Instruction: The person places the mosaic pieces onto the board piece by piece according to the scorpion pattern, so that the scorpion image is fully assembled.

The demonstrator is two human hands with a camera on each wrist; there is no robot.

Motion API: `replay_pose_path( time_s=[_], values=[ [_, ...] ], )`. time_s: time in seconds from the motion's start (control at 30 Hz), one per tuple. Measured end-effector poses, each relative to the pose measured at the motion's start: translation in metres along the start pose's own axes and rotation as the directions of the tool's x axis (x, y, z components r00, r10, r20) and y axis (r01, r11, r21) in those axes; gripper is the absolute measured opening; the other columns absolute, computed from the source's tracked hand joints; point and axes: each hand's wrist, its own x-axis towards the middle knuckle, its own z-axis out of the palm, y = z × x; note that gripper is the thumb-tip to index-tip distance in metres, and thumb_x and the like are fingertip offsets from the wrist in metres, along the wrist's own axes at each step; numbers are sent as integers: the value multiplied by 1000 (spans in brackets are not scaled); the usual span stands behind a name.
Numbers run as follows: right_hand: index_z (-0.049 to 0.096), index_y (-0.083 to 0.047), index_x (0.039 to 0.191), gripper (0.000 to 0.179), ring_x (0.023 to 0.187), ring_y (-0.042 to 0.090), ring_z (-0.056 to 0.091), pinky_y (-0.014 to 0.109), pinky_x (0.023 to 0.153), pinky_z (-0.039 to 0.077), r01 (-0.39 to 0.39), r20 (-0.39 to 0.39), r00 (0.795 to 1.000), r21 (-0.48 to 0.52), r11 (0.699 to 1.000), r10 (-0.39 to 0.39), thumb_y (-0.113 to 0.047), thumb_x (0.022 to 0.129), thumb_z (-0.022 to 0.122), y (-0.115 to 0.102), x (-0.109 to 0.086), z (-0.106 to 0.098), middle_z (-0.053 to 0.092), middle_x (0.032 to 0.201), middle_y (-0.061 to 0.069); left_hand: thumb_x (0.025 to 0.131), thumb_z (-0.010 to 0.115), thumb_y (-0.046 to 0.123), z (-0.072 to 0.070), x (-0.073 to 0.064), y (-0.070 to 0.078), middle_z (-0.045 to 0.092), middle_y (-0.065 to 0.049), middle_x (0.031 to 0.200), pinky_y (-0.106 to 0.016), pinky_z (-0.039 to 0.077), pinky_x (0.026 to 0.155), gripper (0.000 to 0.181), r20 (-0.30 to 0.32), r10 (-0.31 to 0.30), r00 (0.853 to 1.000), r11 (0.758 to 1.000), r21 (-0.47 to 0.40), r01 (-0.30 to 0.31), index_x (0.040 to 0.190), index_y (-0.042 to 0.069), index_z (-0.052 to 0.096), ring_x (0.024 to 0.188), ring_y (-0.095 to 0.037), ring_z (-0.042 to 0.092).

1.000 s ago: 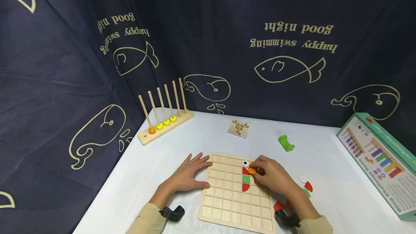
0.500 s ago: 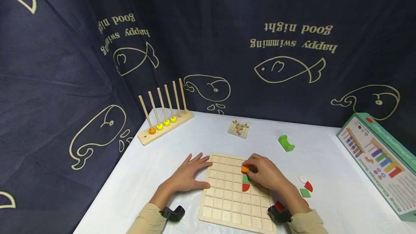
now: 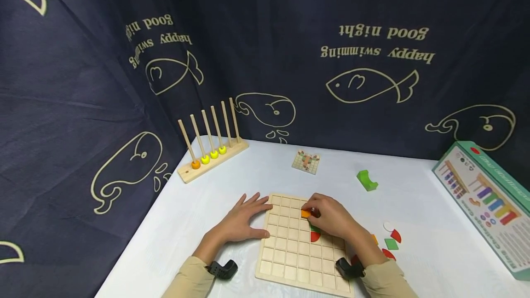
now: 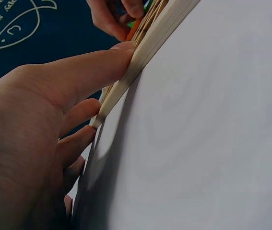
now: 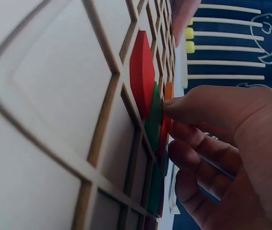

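Note:
My right hand (image 3: 331,217) pinches an orange tile (image 3: 305,214) between thumb and fingers over the upper part of the wooden grid board (image 3: 285,257). In the right wrist view the orange tile (image 5: 169,89) stands at the thumb tip, beyond a red quarter-round tile (image 5: 143,72) and a green tile (image 5: 152,117) set in the grid. From the head, this red tile (image 3: 315,237) shows below the fingers; the white eye tile is hidden behind the hand. At the board's left edge rests my left hand (image 3: 238,224), fingers spread, its thumb (image 4: 119,62) touching the rim.
Loose tiles, among them a green one (image 3: 391,243) and a red one (image 3: 396,235), lie right of the board. Behind stand a peg rack (image 3: 215,162) with beads, a pattern card (image 3: 306,162) and a green arched block (image 3: 366,181). A box (image 3: 480,206) stands far right.
My right hand has carried the orange tile leftward, from right of the tile column to its left side. The left hand keeps its place on the board's edge. The head view has shifted slightly.

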Motion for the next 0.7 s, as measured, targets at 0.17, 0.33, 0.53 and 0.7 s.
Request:
replay_pose_path(
  time_s=[0.17, 0.33, 0.53, 0.7],
  values=[
    [75, -17, 104, 23, 78, 8, 52, 28, 68, 48, -5, 4, 1000, 10, 1000, 5, -13, 81, 72, -3, 0, 2, 58, 95, -9, 78, 65, 66, 0, -1, 0, 33, 3, 153, -53, 4, 115, 80, -7, 7, 1000, 1000, 7, -7, 143, 23, 48, 144, -24, 17],
    [75, -16, 104, 23, 81, 11, 54, 29, 69, 49, 6, -4, 1000, 22, 1000, -6, -14, 81, 73, -4, -1, 1, 59, 95, -6, 78, 64, 67, 0, 0, 0, 33, 2, 153, -54, 5, 115, 80, -14, 18, 1000, 1000, 15, -18, 143, 22, 48, 144, -26, 18],
    [74, -16, 104, 22, 78, 10, 52, 26, 66, 48, -9, -17, 1000, 29, 1000, 10, -17, 82, 73, -5, -3, 1, 58, 96, -6, 78, 64, 67, 0, 0, 0, 34, 2, 153, -54, 5, 115, 80, -11, 15, 1000, 1000, 10, -15, 143, 22, 48, 144, -26, 18],
    [74, -18, 104, 20, 75, 7, 52, 24, 64, 47, -48, -39, 998, 32, 998, 49, -18, 84, 73, -3, -7, -3, 57, 96, -10, 78, 64, 66, 0, 0, 0, 33, 3, 153, -52, 4, 115, 80, -6, 9, 1000, 1000, 9, -9, 143, 23, 48, 144, -23, 17]
  ],
)
